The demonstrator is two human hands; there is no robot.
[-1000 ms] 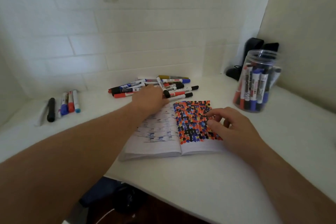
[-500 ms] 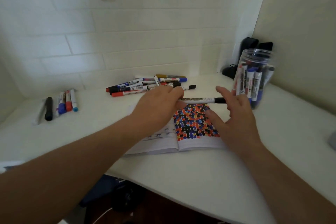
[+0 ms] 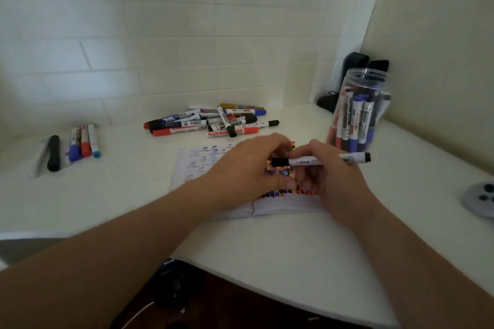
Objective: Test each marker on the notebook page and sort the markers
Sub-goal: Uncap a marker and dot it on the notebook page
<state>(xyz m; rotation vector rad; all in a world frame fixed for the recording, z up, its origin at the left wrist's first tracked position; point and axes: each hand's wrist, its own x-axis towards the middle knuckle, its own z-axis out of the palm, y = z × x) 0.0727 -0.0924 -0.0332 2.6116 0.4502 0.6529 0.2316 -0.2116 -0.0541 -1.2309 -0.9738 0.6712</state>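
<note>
Now both hands [image 3: 291, 168] grip black marker [image 3: 318, 161] above notebook [image 3: 203, 165].

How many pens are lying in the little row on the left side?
5 or 6: a pale pen, a black marker, then blue, red and light-blue-capped ones; another may hide between.

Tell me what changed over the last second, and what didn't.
The left hand left the marker pile with a black-capped marker and brought it over the notebook. The right hand lifted off the dotted page and now grips the barrel, while the left fingers sit at the cap. The jar and the row of markers on the left stayed put.
</note>
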